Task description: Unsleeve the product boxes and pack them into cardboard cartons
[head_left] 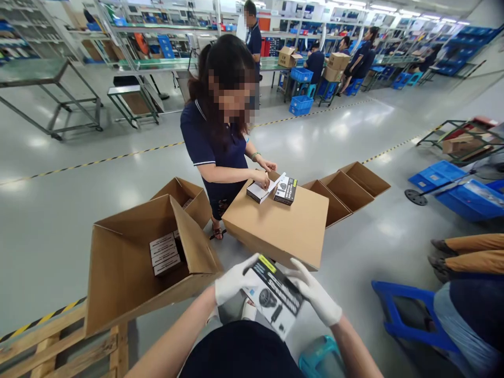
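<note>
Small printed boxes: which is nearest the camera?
The front box, between the white-gloved left hand and right hand; the other boxes sit on or in cartons.

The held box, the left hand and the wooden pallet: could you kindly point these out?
Held box [274,298]: head view, on its printed front.
Left hand [232,281]: head view, on its gloved back.
Wooden pallet [43,329]: head view, on a bare slat.
</note>
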Action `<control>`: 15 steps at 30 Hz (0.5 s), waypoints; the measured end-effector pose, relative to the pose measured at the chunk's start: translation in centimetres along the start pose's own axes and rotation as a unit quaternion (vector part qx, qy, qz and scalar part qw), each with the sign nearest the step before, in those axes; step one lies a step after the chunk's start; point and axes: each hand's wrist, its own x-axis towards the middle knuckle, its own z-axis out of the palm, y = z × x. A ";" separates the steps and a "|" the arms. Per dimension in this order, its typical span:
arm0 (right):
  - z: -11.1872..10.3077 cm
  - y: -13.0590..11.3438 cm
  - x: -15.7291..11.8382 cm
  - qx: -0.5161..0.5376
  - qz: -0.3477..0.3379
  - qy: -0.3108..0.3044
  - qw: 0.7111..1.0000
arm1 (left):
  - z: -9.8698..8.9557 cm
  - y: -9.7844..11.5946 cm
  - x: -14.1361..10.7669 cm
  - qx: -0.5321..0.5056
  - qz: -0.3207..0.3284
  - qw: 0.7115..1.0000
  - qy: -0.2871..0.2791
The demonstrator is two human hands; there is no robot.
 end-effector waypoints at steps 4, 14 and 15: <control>-1.9 -2.4 -2.2 -0.034 0.042 -0.152 0.987 | 1.1 0.5 2.3 0.042 -0.072 0.994 -0.068; -8.7 -12.5 18.7 0.026 -0.084 0.323 0.942 | -1.6 -5.0 -6.2 -0.058 -0.114 0.980 0.154; -8.6 -14.3 21.3 0.010 -0.096 0.329 0.939 | -2.2 -6.0 -7.8 -0.063 -0.126 0.972 0.189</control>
